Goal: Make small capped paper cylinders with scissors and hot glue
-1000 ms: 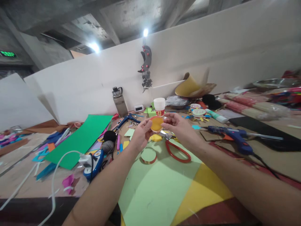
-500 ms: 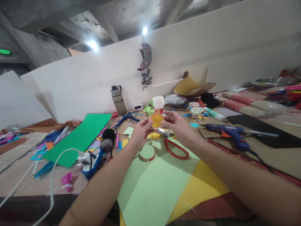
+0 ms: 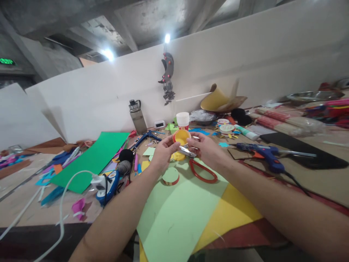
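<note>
My left hand (image 3: 163, 154) and my right hand (image 3: 203, 148) hold a small yellow paper-lined ring (image 3: 181, 137) between their fingertips, above the table. Both hands pinch its rim, left hand on the left side, right hand on the right. Under the hands lie scissors with red handles (image 3: 202, 171), a yellow paper piece (image 3: 178, 157) and a round green-filled ring (image 3: 170, 176). All rest on a light green sheet (image 3: 174, 214) overlapping a yellow sheet (image 3: 240, 209).
A white paper cup (image 3: 183, 120) stands behind the hands. A blue glue gun (image 3: 265, 154) lies right, a dark green sheet (image 3: 92, 160), yarn balls (image 3: 125, 162) and a blue-white device with white cable (image 3: 106, 183) lie left. A water bottle (image 3: 137, 117) stands by the white wall.
The ring has tilted between my fingers, so its open yellow inside now shows. My hands moved slightly lower and the view shifted a little.
</note>
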### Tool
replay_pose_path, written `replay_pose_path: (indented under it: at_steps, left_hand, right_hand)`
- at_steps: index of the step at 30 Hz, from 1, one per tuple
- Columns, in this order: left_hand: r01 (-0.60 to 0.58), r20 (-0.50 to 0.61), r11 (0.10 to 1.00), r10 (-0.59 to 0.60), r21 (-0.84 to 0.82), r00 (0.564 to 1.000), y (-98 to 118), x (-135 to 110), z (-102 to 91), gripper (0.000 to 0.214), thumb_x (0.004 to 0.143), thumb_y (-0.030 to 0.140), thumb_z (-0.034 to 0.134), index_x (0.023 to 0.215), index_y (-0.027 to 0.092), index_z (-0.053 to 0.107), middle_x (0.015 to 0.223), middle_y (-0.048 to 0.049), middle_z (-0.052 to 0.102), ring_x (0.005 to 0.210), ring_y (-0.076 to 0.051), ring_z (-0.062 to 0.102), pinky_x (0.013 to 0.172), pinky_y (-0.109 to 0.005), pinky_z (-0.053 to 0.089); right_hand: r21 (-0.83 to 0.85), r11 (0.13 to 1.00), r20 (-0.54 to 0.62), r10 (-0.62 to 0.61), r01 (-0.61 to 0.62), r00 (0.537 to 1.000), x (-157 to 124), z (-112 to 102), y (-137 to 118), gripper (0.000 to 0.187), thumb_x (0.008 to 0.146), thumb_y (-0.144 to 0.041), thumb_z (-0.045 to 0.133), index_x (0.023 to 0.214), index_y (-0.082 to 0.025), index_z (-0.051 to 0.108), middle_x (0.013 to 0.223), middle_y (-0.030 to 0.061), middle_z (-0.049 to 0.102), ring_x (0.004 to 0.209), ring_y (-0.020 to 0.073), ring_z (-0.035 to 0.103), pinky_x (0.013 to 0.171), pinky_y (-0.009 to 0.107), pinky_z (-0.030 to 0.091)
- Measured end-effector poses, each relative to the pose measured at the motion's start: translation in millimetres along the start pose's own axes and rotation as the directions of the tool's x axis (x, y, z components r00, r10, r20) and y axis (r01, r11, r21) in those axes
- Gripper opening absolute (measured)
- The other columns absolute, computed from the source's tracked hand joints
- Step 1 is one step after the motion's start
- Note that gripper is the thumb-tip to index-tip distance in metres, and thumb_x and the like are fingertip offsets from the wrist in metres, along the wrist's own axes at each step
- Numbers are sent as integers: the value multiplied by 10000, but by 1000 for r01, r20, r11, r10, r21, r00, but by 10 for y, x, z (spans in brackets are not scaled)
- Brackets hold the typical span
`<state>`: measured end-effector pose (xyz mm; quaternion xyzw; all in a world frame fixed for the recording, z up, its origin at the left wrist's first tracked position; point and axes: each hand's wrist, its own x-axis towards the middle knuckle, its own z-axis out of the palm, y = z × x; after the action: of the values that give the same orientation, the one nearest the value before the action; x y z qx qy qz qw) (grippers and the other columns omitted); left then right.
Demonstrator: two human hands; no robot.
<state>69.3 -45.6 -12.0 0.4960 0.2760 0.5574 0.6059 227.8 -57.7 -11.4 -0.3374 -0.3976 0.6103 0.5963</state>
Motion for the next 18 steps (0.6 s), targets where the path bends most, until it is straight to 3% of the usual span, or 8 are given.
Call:
replay_pose_path:
  at_steps: [10,13,15,16,18]
  left_hand:
    - [107,32,994,-107,20,994,38,-10,-3,382,631,306,855,963,158,738,931,-45,719,705,-96,612,684,-226,482]
    - [121,-15,991,-122,-51,992,52,16,-43,350,666,326,834,949,153,724,917,-50,724,715,-109,633,674,-232,500]
    - [112,-90,986,-123,-124,988,93,51,-92,299,699,303,813,940,156,714,906,-45,729,718,-116,646,667,-239,512]
    - [100,-129,983,-121,-155,984,124,71,-120,263,719,289,797,929,156,709,895,-42,730,718,-119,650,658,-241,515]
    - [73,-203,977,-114,-199,973,199,113,-182,214,760,269,763,928,151,704,874,-42,733,740,-129,666,668,-244,522]
  right_hand:
    - [-146,988,-25,-43,39,999,54,-19,94,513,575,-355,836,980,-209,558,728,-50,622,588,92,559,586,240,457]
    - [-280,956,1,-93,89,996,57,-35,32,448,684,-450,754,1002,-214,546,819,-9,652,663,124,594,617,261,470]
    - [-500,848,31,-182,173,983,53,-84,-63,364,801,-520,621,987,-212,568,867,24,667,714,151,606,631,279,470]
    - [-640,738,72,-220,214,973,47,-121,-113,358,844,-543,557,976,-212,589,870,36,673,723,163,606,631,286,463]
    - [-875,401,198,-216,272,956,24,-205,-185,380,870,-565,512,960,-216,635,827,47,683,706,185,604,617,296,434]
